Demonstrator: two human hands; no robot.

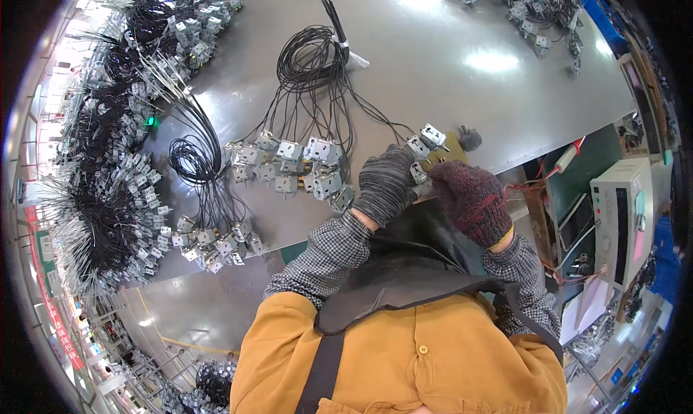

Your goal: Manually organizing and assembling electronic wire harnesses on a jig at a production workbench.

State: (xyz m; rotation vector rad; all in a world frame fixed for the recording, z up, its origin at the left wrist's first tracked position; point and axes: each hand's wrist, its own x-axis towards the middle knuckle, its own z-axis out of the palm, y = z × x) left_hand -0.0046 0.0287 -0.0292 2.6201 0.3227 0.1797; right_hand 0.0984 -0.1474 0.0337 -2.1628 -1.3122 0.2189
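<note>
My left hand [386, 184], in a grey-and-black knitted glove, is closed at the table's near edge, its fingertips against a small grey metal box on a black cable [418, 172]. Right beside it, my right hand [471, 203], in a dark red-and-black glove, is closed with its fingertips hidden. Just beyond both hands lie more metal boxes [432, 136] and a yellowish metal plate [449, 151], with a dark grey lump [470, 138] next to it. The cables run back to a coiled black bundle [312, 60], tied with a white strip. Several boxes of that bundle [289, 154] rest left of my hands.
A smaller cable bundle [195, 159] lies to the left, before a large heap of boxed cables [115, 183] along the table's left side. Another pile [534, 10] sits at the far right. A pale instrument case [622, 215] with wires stands beyond the table's right edge.
</note>
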